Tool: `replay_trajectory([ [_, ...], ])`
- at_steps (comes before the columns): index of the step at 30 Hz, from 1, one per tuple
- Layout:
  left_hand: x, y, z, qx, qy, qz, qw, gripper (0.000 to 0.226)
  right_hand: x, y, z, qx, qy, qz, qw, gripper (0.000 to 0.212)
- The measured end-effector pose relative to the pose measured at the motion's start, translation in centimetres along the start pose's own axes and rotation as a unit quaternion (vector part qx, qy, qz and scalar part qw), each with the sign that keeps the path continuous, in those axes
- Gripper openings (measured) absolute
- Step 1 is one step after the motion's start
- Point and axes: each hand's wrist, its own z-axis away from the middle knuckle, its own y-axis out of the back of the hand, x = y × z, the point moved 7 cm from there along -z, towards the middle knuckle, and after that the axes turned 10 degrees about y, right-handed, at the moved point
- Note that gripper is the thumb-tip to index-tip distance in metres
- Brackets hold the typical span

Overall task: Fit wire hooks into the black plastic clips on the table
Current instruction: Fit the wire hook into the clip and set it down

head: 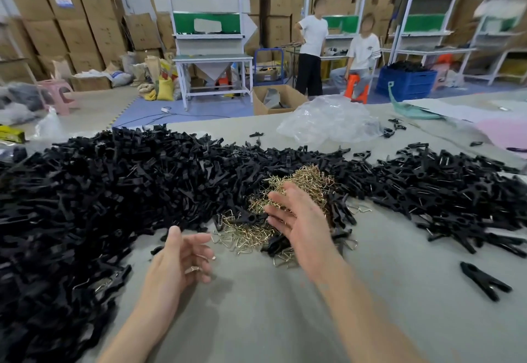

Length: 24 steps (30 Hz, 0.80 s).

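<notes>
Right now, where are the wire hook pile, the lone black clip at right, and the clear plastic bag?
wire hook pile (310, 180): head view, uncovered far part
lone black clip (480, 277): head view, mid-body
clear plastic bag (328, 120): head view, crumpled middle

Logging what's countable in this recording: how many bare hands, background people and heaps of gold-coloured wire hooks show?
Bare hands: 2 (left hand, right hand)
Background people in white T-shirts: 2 (standing person, seated person)
Heap of gold-coloured wire hooks: 1
Total: 5
</notes>
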Motion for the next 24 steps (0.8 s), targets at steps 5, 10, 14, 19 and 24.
replay_trajectory([
  [5,3.2,2.7,2.0,0.216,-0.232,-0.338,0.886,0.021,4.1,-6.5,2.8,-0.137,0.095,0.228,0.959,0.027],
  [10,3.0,5.7,0.2,0.343,-0.151,-0.565,0.735,0.050,6.8,-8.3,2.9,-0.205,0.125,0.363,0.900,0.033],
  [14,2.4,5.6,-1.7,0.296,-0.121,-0.643,0.696,0.053,6.9,-7.4,2.0,-0.158,0.121,0.333,0.922,0.030],
  [19,2.1,4.5,-2.0,0.242,-0.164,-0.650,0.702,0.044,7.4,-7.2,1.8,-0.160,0.098,0.328,0.926,0.031],
  [24,2.4,3.4,-2.1,0.194,-0.226,-0.640,0.709,0.041,7.5,-7.3,1.6,-0.162,0.092,0.334,0.924,0.032],
])
